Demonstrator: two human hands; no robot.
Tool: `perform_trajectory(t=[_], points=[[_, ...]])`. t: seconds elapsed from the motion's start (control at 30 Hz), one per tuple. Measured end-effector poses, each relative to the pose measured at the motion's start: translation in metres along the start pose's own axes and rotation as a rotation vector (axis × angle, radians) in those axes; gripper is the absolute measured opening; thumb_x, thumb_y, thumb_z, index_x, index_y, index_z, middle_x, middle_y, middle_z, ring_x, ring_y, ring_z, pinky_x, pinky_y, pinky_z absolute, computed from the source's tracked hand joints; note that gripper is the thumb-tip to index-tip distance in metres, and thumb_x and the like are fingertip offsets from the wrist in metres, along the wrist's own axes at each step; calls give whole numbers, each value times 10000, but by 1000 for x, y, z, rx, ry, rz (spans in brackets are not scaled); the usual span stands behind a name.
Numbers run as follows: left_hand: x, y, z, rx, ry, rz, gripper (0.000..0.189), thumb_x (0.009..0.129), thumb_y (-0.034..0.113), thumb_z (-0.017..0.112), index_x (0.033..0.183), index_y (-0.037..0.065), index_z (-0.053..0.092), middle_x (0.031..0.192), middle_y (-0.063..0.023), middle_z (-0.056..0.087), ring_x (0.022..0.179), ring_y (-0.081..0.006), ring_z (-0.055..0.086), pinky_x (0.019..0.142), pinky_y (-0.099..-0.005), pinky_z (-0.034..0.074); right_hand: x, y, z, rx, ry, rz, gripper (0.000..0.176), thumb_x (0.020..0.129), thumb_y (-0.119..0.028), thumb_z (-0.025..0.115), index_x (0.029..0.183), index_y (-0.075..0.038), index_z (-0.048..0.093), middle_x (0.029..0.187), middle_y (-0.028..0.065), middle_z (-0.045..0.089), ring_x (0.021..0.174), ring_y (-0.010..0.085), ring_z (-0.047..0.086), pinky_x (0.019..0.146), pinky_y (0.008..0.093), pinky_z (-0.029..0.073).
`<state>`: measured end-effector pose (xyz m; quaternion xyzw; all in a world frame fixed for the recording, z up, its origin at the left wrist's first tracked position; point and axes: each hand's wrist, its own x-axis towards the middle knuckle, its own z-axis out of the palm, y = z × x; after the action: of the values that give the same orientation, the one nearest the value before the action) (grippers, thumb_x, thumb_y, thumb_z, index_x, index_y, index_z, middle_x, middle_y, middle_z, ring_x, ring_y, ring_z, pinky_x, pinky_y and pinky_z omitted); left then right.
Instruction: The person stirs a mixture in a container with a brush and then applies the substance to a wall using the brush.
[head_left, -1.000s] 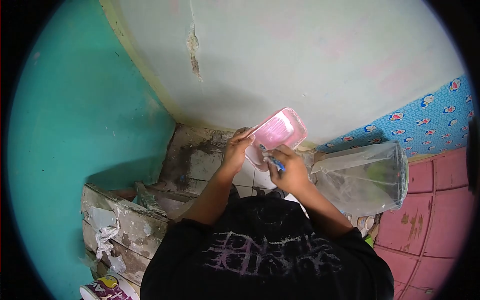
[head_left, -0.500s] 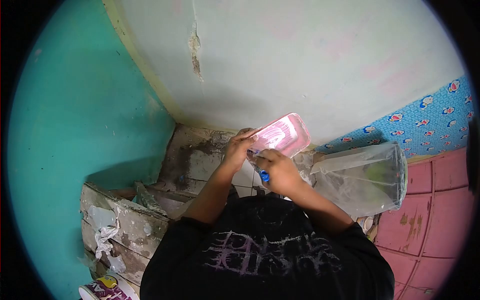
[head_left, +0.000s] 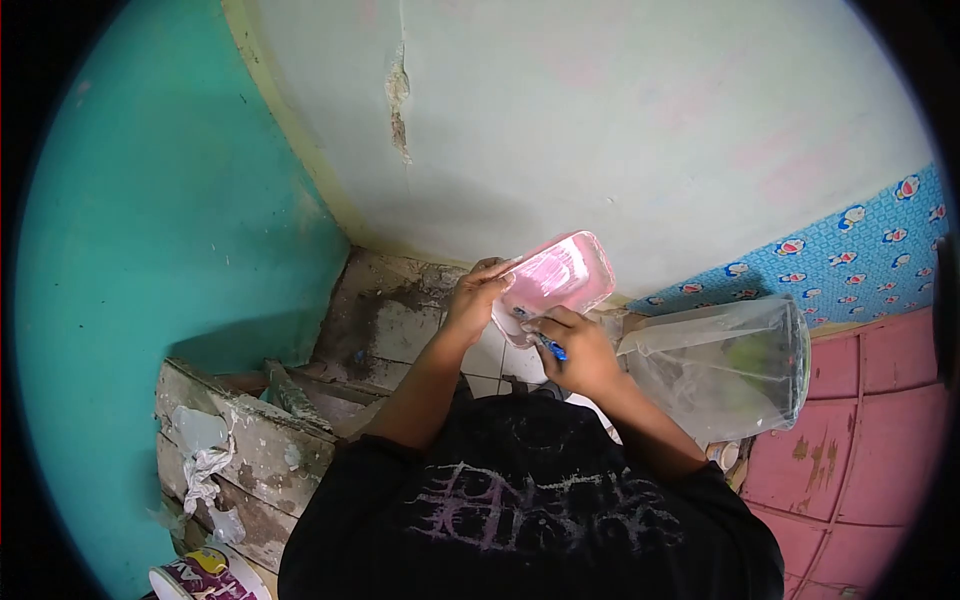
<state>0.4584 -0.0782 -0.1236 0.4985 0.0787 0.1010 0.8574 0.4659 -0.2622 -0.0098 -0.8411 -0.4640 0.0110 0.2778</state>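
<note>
My left hand grips the left edge of a pink plastic tray, its thumb over the rim. The tray is tilted in front of my chest, and streaky white paint is smeared across its inside. In my closed right hand, at the tray's lower end, is a small blue-handled paintbrush. The brush's head points into the tray near its lower left corner; its bristles are hard to make out.
A clear plastic-wrapped cylinder lies to the right, by a pink panelled surface. Worn wooden boards stand at the left, with a printed tub below. A cracked pale wall rises ahead, beside a teal wall.
My right hand has shifted slightly right with the paintbrush, uncovering more of the tray's lower end. The tray has tipped a little; my left hand keeps its hold.
</note>
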Motion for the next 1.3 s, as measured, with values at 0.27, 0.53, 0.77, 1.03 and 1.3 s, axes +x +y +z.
perform_trajectory(t=[0.27, 0.53, 0.77, 1.03, 1.3], points=[[-9, 18, 8, -91, -37, -87, 351, 894, 55, 559, 1230, -36, 604, 1158, -89, 635, 1048, -150, 579, 946, -274, 429, 18, 23, -44, -16, 319, 150, 240, 739, 2, 646, 967, -63, 684, 919, 131, 629, 834, 341, 634, 720, 401, 529], [-2, 3, 1, -32, -32, -31, 303, 917, 67, 577, 1201, -21, 632, 1119, -40, 603, 1012, -129, 582, 906, -249, 435, -9, 7, 13, -13, 103, -4, 266, 718, -6, 664, 979, -50, 684, 933, 144, 638, 800, 348, 641, 711, 389, 540], [-4, 16, 7, -45, -44, -75, 299, 915, 62, 579, 1197, -20, 636, 1106, -38, 584, 1010, -129, 580, 905, -249, 434, 6, 15, -33, 9, 259, 97, 249, 741, -26, 662, 988, -58, 677, 935, 138, 630, 820, 350, 631, 720, 397, 529], [2, 3, 6, 34, -26, -4, 309, 903, 67, 585, 1193, -29, 633, 1113, -63, 603, 1042, -134, 566, 925, -254, 424, -8, 16, -5, 28, 160, 77, 255, 729, -32, 669, 983, -50, 676, 923, 133, 625, 823, 349, 627, 719, 406, 524], [-5, 13, 15, 4, -34, -101, 303, 904, 71, 600, 1186, -33, 637, 1106, -43, 588, 1032, -124, 561, 913, -251, 425, 5, 16, -21, 362, 226, 136, 148, 780, 15, 679, 924, 35, 653, 867, 150, 664, 760, 237, 657, 715, 298, 498]])
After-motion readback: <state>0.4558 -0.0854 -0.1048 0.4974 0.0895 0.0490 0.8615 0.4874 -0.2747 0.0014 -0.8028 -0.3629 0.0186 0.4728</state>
